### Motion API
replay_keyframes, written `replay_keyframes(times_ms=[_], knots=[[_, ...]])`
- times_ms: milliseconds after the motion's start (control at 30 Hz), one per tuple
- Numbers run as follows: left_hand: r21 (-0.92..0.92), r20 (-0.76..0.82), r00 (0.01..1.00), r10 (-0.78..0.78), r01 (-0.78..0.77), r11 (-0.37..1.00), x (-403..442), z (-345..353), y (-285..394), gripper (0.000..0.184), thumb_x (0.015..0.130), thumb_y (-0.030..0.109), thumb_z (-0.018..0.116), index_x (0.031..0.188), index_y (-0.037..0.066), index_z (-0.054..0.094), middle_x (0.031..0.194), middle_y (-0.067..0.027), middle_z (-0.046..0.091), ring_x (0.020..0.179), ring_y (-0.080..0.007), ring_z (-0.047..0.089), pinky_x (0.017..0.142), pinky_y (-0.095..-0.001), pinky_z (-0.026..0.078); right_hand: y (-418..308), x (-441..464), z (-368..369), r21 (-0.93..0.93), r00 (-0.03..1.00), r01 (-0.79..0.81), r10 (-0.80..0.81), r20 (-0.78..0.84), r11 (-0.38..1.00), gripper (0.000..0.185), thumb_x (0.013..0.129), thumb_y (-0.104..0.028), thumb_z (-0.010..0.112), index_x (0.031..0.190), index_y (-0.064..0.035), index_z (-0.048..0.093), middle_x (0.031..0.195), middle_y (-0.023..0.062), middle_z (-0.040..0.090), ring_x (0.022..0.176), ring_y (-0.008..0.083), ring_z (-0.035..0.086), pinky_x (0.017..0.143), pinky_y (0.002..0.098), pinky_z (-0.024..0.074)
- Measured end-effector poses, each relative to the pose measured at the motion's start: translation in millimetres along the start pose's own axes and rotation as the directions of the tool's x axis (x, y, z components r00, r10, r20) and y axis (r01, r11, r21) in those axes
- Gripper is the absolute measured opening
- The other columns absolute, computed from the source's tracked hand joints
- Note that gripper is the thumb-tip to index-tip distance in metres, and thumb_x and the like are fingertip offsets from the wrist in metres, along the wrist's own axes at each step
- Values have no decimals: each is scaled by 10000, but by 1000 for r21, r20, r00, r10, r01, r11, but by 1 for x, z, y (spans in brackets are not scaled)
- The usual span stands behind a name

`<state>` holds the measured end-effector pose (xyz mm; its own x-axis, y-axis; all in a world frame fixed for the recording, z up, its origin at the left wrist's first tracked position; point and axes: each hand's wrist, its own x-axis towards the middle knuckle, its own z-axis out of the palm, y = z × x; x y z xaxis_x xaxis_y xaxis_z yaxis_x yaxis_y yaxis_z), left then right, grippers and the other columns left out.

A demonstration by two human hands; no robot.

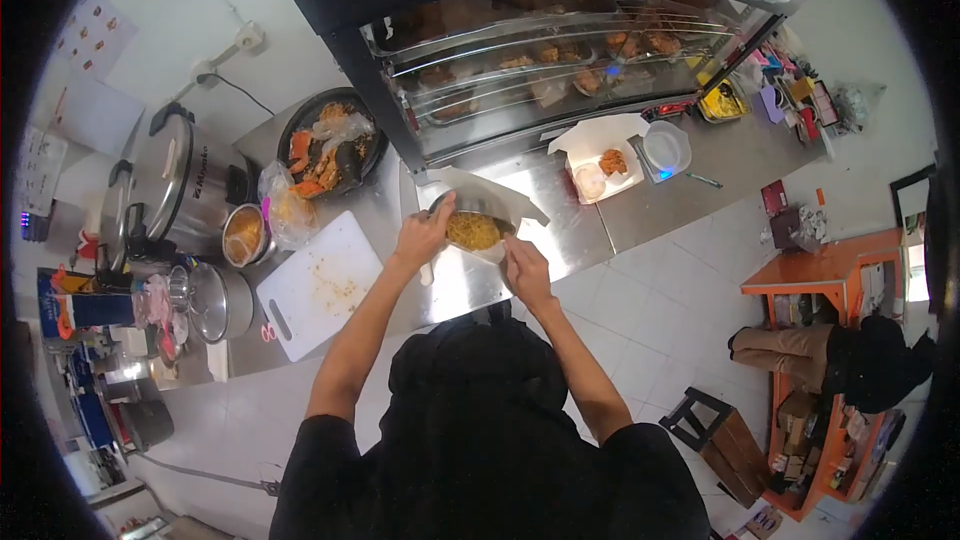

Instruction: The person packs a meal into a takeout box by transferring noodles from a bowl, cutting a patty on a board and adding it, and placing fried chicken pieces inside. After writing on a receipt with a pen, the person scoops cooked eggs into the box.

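Observation:
An open paper food box [512, 202] with yellow rice [472, 231] in it is at the counter's front edge, directly before me. My left hand [425, 233] is closed on its left side, thumb up by the rim. Below that hand a pale handle-like end [427, 274] pokes out; what it belongs to is hidden. Fingers of my right hand [526, 266] are closed at the box's right edge. Something dark shows near those fingertips, too small to name. To the left lies a white cutting board [322, 285] with crumbs on it.
A glass display case [540, 70] of fried food stands behind. Right of the box are another open box [608, 155] with fried chicken and a clear tub [665, 148]. At left are a black pan [335, 140], a metal bowl [245, 235] and a large cooker [185, 180].

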<state>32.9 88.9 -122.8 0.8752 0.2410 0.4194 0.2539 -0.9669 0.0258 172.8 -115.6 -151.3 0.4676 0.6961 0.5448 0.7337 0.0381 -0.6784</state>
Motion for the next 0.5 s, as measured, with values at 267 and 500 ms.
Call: replay_keyframes(times_ms=[267, 500], knots=[[18, -112, 991, -75, 78, 997, -5, 11, -5, 581, 718, 84, 656, 1283, 37, 528, 1223, -59, 658, 608, -217, 633, 543, -343, 537, 1, -5, 12, 69, 993, -99, 93, 78, 993, 227, 836, 33, 605, 1059, 9, 639, 962, 188, 671, 862, 353, 644, 758, 418, 531], [35, -122, 980, -158, 163, 986, -2, 0, -12, 667, 744, 63, 658, 1386, 39, 477, 1015, -42, 700, 632, -230, 627, 557, -345, 540, -5, 2, 28, 108, 995, -70, 61, 78, 992, 223, 853, 24, 606, 1072, 22, 646, 990, 195, 681, 848, 353, 648, 750, 407, 536]])
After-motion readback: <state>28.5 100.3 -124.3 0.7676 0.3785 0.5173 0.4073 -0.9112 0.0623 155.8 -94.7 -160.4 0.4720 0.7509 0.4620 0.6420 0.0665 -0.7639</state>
